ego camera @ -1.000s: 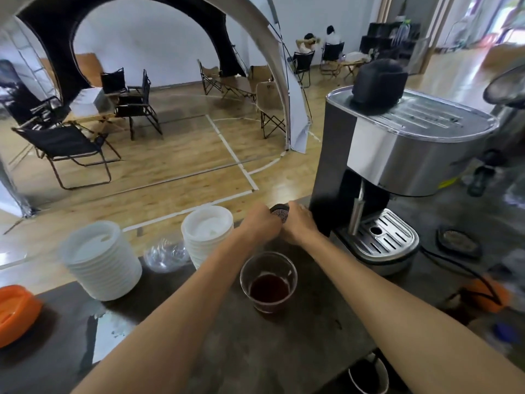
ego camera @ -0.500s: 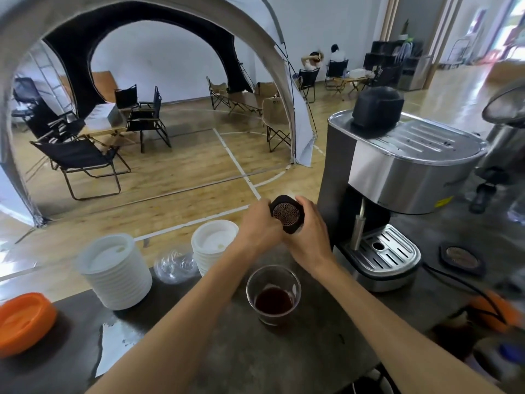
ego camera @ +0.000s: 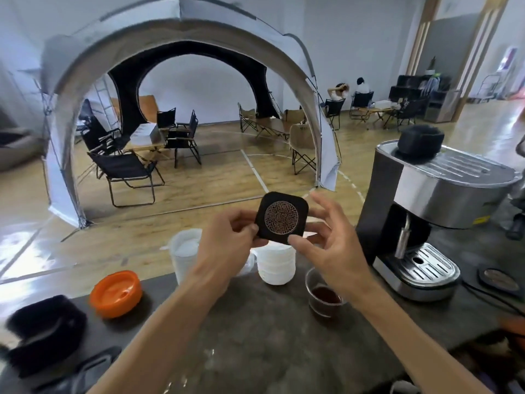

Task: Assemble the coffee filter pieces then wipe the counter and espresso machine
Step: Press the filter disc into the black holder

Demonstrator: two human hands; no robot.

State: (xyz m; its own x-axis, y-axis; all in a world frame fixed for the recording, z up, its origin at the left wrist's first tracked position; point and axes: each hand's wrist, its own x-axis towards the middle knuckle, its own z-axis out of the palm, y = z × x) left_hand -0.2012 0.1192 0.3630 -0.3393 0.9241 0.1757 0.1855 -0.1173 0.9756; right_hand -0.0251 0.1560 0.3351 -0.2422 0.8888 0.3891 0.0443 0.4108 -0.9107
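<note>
I hold a black, rounded-square filter piece (ego camera: 281,218) with a round copper mesh in its face, raised in the air above the counter. My left hand (ego camera: 227,243) pinches its left edge. My right hand (ego camera: 326,237) grips its lower right corner with the thumb, the other fingers spread behind it. The steel espresso machine (ego camera: 443,200) stands to the right on the dark counter (ego camera: 255,336), with a black knob (ego camera: 420,143) on top. A second flat black piece with a copper disc (ego camera: 497,278) lies right of the machine's drip tray.
A glass of dark coffee (ego camera: 324,294) stands below my right hand. Two stacks of white lids (ego camera: 275,264) (ego camera: 186,257) sit at the counter's far edge. An orange bowl (ego camera: 116,292) and a black object (ego camera: 45,328) lie at left. A cable (ego camera: 488,297) runs right of the machine.
Both hands have lifted the filter piece from beside the machine, up and away from the counter, and turned its mesh face toward me. The view has tilted upward.
</note>
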